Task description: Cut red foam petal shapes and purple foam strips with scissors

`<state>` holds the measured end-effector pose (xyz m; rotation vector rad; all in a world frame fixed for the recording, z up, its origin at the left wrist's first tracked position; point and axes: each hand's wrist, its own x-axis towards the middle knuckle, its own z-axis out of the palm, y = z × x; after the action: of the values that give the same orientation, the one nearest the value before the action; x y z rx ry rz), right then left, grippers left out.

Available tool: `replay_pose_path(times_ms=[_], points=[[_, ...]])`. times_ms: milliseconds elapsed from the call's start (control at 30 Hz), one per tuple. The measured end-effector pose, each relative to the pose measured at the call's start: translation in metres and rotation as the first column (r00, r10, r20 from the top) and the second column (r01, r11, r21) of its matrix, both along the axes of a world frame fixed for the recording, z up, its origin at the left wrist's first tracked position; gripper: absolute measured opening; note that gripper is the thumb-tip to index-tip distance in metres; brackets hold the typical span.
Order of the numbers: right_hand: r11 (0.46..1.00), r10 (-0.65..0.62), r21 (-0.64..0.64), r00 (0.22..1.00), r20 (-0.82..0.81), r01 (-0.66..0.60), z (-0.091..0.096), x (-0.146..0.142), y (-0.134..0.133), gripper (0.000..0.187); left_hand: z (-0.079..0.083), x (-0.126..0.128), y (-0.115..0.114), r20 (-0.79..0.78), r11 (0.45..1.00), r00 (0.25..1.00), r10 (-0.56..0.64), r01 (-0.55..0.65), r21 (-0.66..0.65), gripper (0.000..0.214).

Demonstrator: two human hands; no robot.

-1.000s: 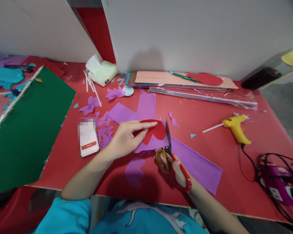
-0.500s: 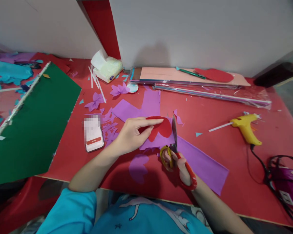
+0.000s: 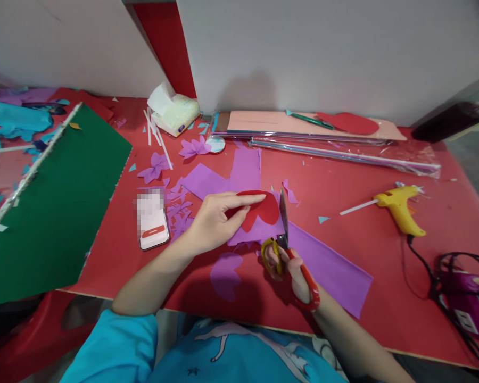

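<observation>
I see a red table (image 3: 383,175) running wide across my view, its near edge pale. Behind it stand two white wall panels, one far left (image 3: 64,48) and one far right (image 3: 323,53), with a red strip (image 3: 163,42) between them. At the right I make out grey floor (image 3: 475,159). The light is soft and even, with a faint shadow on the right panel.

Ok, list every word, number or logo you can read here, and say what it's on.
No text can be read.
The phone screen is blurred out.
The tissue pack bears a purple mark, too small to read.
The purple box bears a white label, too small.
The scissors and red paper show no print.
</observation>
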<state>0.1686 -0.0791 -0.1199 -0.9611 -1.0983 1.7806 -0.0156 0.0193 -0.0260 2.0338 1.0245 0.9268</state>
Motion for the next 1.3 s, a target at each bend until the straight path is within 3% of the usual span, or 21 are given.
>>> replay_pose_path(times_ms=[400, 1300], points=[[1.000, 0.014, -0.005, 1.000, 0.004, -0.014, 0.0073, -0.0005, 0.0030, 0.059, 0.0011, -0.0002, 0.0000, -0.014, 1.000, 1.000, 0.010, -0.010, 0.004, 0.031], [0.998, -0.035, 0.044, 0.999, 0.017, 0.034, 0.0027, -0.0020, -0.0009, 0.057, -0.0009, 0.0024, -0.0020, -0.018, 0.998, 0.999, 0.044, -0.045, -0.035, 0.032]])
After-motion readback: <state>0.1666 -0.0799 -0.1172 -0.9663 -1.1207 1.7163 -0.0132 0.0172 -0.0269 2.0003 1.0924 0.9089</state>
